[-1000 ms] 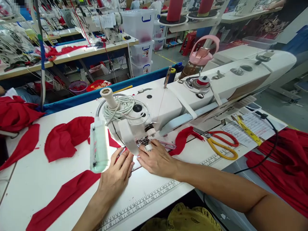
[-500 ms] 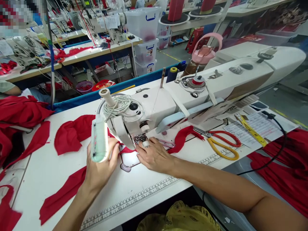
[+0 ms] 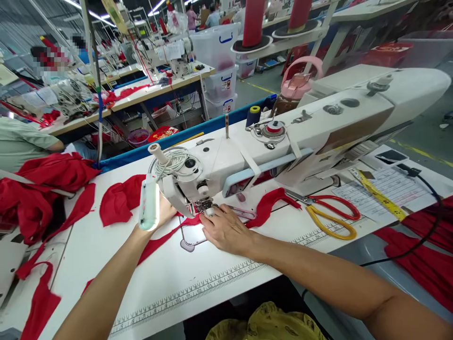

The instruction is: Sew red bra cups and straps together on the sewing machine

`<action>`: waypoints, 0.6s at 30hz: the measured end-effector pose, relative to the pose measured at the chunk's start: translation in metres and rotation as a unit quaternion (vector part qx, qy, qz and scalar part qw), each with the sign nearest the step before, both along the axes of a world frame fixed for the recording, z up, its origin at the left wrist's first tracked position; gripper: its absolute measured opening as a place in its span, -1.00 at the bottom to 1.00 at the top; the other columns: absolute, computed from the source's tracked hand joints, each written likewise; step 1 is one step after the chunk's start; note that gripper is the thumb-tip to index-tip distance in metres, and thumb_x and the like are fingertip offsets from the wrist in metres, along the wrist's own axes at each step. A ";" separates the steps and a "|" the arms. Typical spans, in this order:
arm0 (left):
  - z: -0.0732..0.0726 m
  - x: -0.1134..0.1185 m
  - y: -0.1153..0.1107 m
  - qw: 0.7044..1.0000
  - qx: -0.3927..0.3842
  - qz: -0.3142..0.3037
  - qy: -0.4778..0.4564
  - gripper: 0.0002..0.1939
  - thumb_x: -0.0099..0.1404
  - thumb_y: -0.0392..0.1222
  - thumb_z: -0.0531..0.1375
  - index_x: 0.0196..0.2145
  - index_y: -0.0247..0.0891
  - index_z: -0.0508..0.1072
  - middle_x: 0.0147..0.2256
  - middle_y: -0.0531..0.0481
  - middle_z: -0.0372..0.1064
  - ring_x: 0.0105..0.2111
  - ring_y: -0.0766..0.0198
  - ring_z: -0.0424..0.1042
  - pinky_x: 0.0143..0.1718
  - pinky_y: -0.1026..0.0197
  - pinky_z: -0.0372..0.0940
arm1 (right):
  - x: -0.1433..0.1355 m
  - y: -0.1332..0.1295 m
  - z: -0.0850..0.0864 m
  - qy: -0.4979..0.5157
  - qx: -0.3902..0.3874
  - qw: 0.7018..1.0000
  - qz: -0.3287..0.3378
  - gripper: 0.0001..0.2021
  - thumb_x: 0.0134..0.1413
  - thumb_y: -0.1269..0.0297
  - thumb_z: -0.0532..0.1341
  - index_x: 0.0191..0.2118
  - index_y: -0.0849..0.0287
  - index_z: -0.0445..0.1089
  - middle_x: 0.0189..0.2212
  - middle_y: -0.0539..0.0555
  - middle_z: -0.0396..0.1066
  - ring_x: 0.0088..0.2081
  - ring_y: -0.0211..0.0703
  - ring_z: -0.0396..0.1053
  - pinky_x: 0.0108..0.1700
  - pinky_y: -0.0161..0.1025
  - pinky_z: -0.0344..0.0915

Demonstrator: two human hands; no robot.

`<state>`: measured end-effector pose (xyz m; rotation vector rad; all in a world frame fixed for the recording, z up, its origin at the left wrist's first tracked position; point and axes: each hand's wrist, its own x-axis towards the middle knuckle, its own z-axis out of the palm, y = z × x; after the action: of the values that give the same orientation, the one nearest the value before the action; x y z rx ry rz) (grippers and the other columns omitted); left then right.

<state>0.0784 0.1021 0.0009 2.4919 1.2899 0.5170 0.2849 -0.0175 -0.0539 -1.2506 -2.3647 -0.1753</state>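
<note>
A white sewing machine (image 3: 226, 163) stands on the table, a lit lamp (image 3: 149, 205) on its left end. My right hand (image 3: 226, 229) lies beside the presser foot (image 3: 204, 205), fingers bent and close together on the edge of a red fabric strip (image 3: 193, 221). Behind the lamp is my left hand (image 3: 165, 211), its fingers mostly hidden by the lamp and machine head; whether they grip cloth cannot be seen. From the needle area the strip runs down and left under my left forearm. Another red strip (image 3: 271, 203) lies to the right of my right hand.
Scissors with red and yellow handles (image 3: 331, 215) lie on the right, near a yellow tape measure (image 3: 380, 196) on a paper sheet. A red cloth piece (image 3: 120, 200) and a red cloth heap (image 3: 49, 182) are at left. Printed ruler marks (image 3: 198, 290) follow the table's front edge.
My left hand has moved forward, farther behind the lamp and nearer the needle area. The red strip under that arm now reaches the presser foot. My right hand stays nearly in place.
</note>
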 end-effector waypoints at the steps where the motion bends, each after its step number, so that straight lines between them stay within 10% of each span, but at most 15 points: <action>1: 0.001 -0.003 0.000 1.000 0.003 -0.004 0.008 -0.82 0.20 -0.05 0.12 -0.47 -0.15 0.41 -0.52 -0.03 0.38 -0.38 0.04 0.41 -0.33 0.07 0.37 | 0.000 0.000 0.000 0.000 0.007 1.000 -0.002 -0.78 0.32 0.36 0.06 -0.09 0.34 0.41 -0.36 0.16 0.43 -0.23 0.00 0.28 -0.17 -0.07 0.06; 10: 0.017 -0.012 -0.044 0.992 0.076 -0.069 0.069 -0.81 0.35 -0.22 0.09 -0.35 -0.18 0.49 -0.34 -0.03 0.46 -0.24 0.15 0.44 -0.12 0.14 0.35 | 0.000 0.000 -0.001 0.001 0.028 1.000 -0.009 -0.80 0.28 0.40 0.06 -0.13 0.32 0.41 -0.44 0.15 0.37 -0.25 0.02 0.26 -0.19 -0.08 0.07; 18: -0.017 -0.002 -0.073 0.984 0.142 -0.106 0.008 -0.58 0.28 -0.52 -0.06 -0.05 -0.20 0.41 -0.22 -0.09 0.45 -0.22 0.16 0.44 -0.20 0.14 0.37 | 0.000 -0.001 0.000 -0.003 0.037 0.999 -0.015 -0.80 0.30 0.38 0.06 -0.15 0.31 0.42 -0.42 0.15 0.38 -0.25 0.01 0.27 -0.17 -0.07 0.10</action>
<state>0.0769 0.0289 -0.0159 2.8280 0.9972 0.6694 0.2846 -0.0188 -0.0542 -1.2518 -2.3242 -0.2735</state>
